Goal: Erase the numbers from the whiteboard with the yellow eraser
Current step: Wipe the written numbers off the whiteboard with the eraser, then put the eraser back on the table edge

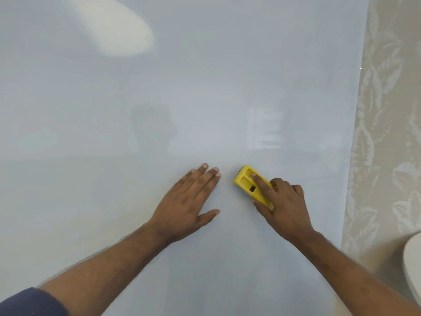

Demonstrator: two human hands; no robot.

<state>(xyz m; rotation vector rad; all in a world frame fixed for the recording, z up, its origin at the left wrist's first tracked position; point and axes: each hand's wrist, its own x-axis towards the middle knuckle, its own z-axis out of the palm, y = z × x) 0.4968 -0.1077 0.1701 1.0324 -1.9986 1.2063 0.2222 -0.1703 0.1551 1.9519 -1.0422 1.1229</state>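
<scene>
The yellow eraser [250,184] is a single block of bright yellow plastic with long moulded recesses on its back and a small dark square opening near its middle; it lies flat against the whiteboard [205,87], low and right of centre. The right hand [281,201] closes over its near end, index finger stretched along the back, thumb at the lower edge, remaining fingers curled at the far side. The left hand [189,201] lies open and flat on the board just beside the eraser, fingers together, thumb spread, holding nothing. There is one whiteboard, glossy and pale, showing no legible numbers, only soft reflections. A leaf-patterned covering [385,133] runs along its right edge. A dark blue sleeve [29,302] shows at the left arm.
</scene>
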